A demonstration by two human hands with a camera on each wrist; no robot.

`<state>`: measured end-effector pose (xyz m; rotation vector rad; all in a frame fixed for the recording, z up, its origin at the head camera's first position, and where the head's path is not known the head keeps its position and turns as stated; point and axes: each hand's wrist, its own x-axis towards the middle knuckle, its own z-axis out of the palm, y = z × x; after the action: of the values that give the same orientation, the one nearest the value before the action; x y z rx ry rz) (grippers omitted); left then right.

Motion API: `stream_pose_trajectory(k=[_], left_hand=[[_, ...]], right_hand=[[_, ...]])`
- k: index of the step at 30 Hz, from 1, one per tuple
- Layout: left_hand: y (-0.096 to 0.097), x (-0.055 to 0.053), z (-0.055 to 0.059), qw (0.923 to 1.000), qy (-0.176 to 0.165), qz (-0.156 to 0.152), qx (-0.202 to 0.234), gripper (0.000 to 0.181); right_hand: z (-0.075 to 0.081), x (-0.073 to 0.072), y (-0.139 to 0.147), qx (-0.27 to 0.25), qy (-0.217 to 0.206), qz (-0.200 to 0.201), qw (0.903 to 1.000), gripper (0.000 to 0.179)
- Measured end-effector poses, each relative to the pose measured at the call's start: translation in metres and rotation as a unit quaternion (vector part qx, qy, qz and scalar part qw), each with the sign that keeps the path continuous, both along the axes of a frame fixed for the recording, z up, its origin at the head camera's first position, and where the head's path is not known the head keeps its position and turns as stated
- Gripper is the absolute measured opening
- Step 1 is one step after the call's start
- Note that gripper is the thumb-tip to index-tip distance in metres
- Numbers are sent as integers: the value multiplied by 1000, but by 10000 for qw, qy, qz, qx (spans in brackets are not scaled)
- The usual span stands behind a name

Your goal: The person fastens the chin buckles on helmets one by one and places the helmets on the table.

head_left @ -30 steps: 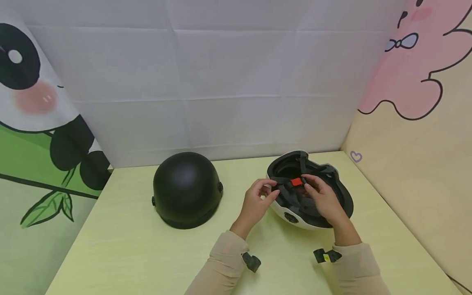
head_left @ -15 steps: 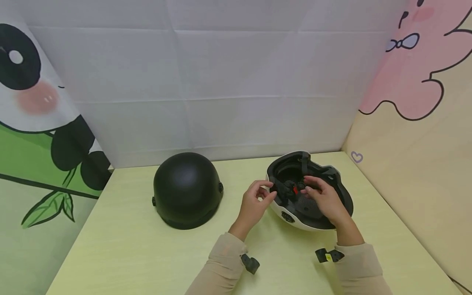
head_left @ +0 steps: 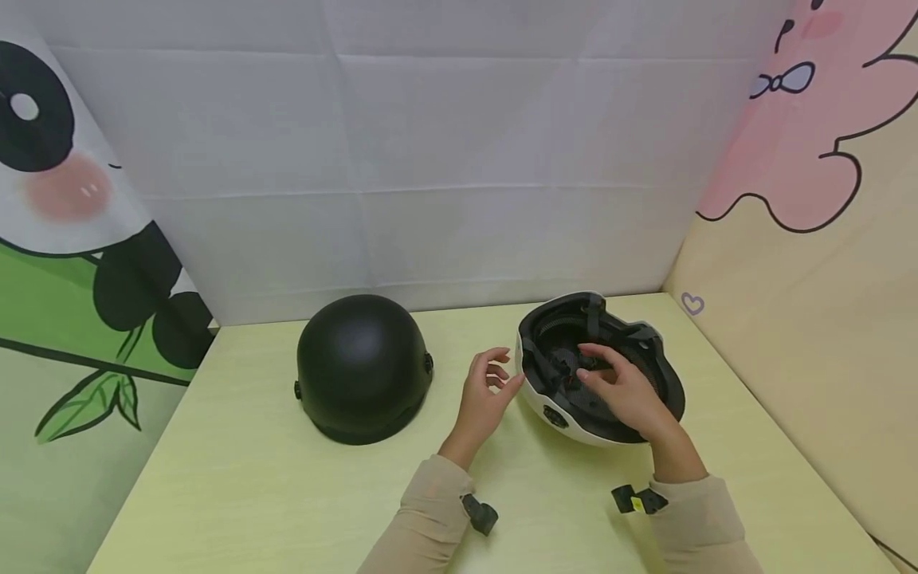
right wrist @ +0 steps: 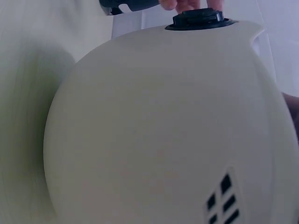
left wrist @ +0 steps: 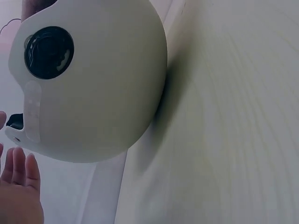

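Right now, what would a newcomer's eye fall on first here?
Probably the smooth, round black helmet, dome up on the left of the pale yellow tabletop. To its right, a black-lined white helmet lies hollow side up, the left hand beside it, the right hand over it. Then a big black-eyed cartoon face, far left.

Head view from above, facing forward and down, both wrist views low, close, turned sideways, sharing the white helmet [left wrist: 103, 88]

A white helmet [right wrist: 159, 121] fills most of the frame, black knob [right wrist: 198, 19] at top right of centre, fingertips [right wrist: 188, 4] just above it, dark object [right wrist: 140, 4] cropped at upper left, black checks [right wrist: 226, 184] at lower right, shadowed table [right wrist: 21, 107] at left.
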<state>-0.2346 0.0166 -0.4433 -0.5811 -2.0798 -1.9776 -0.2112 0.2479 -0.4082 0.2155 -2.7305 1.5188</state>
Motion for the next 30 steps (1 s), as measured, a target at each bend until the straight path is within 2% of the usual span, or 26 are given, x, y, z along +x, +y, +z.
stream_pose_trajectory(k=[1,4,10,15,22,26,30], left_hand=[[-1,2,4,10000,-4,-12,6,40],[-2,2,2,9997,-157,-141,82,43],[-3,-1,-3,9978,-463,-444,182,53],[-3,-5,-7,9955,-612,-706,148,57],[3,-27,-41,9926,-840,-878,92,62],[5,-29,-47,9912,-900,-971,-23,62],[7,-28,-49,9871,-1104,-1158,28,60]], right_hand=[[1,1,-1,74,44,49,10000,49],[2,4,-4,188,160,241,9994,53],[1,8,-8,292,371,892,9949,60],[1,10,-10,388,364,1256,9907,64],[1,12,-10,582,212,1646,9844,73],[2,13,-11,808,209,1766,9807,77],[1,14,-12,1021,216,1745,9791,75]])
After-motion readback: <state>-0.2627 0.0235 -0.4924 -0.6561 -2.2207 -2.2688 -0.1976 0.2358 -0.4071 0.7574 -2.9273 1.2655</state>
